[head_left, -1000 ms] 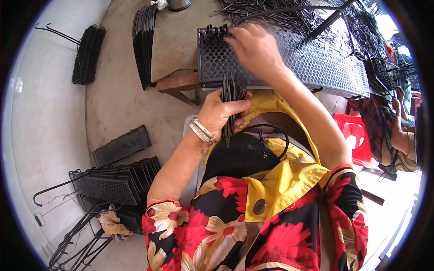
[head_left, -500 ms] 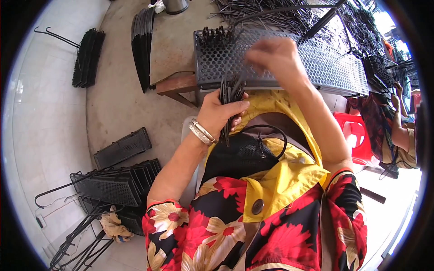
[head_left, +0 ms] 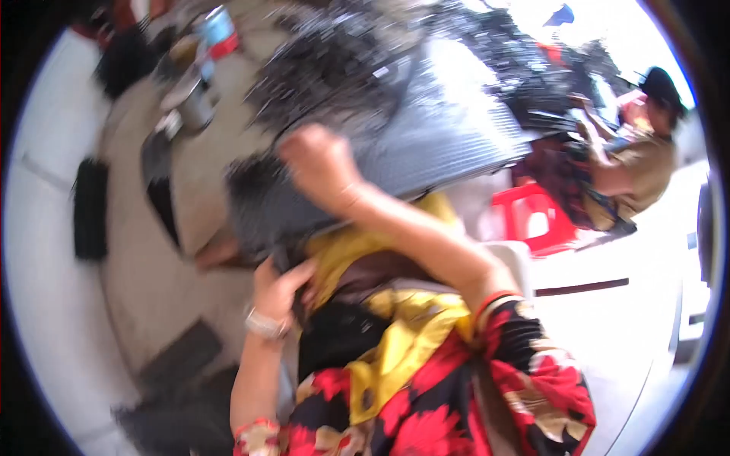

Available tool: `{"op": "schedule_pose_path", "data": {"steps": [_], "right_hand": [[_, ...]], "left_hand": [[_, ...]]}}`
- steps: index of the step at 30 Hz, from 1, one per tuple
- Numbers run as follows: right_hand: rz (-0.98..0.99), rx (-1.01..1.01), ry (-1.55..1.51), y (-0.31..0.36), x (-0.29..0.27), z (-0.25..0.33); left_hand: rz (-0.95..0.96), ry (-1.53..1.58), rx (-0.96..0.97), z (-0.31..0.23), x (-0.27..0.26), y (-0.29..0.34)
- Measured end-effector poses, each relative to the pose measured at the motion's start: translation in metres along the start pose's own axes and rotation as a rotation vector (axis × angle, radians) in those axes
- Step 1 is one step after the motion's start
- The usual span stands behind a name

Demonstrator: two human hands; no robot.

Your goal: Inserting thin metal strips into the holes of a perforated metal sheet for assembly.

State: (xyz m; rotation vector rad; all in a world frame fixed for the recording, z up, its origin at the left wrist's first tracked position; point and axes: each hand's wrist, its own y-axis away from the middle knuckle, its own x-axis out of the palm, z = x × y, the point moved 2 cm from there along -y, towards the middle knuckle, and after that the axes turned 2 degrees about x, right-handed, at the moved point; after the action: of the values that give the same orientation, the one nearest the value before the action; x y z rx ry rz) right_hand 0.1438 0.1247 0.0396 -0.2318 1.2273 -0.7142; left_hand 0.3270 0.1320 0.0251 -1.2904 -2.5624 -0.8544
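Note:
The whole view is smeared by motion. My left hand (head_left: 277, 292), a bracelet at its wrist, is closed around a bundle of thin dark strips (head_left: 283, 257) at the near edge of a long perforated metal panel (head_left: 456, 144). Above the left part of that panel is my right hand (head_left: 321, 167), its fingers curled together; whatever they hold is too blurred to make out. Small black pieces (head_left: 255, 171) stand along the panel's left end.
Heaps of dark strips (head_left: 327, 64) lie beyond the panel. A metal container (head_left: 190, 102) and a blue-and-red can (head_left: 219, 32) are at far left. A red stool (head_left: 536, 220) and a seated co-worker (head_left: 631, 167) are to the right. Dark panels (head_left: 182, 353) lie at lower left.
The view has swung, so the panel and both hands appear farther left and lower, and more of the co-worker shows. My right hand is now over the panel's left part.

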Motion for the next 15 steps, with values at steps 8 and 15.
{"op": "schedule_pose_path", "data": {"steps": [8, 15], "right_hand": [[0.025, -0.23, 0.008, -0.01, 0.009, 0.025], [0.122, -0.204, -0.075, 0.002, 0.018, 0.023]], "left_hand": [[0.006, 0.085, -0.05, 0.002, -0.004, 0.004], [0.007, 0.1, 0.016, 0.003, -0.007, 0.0]]}}
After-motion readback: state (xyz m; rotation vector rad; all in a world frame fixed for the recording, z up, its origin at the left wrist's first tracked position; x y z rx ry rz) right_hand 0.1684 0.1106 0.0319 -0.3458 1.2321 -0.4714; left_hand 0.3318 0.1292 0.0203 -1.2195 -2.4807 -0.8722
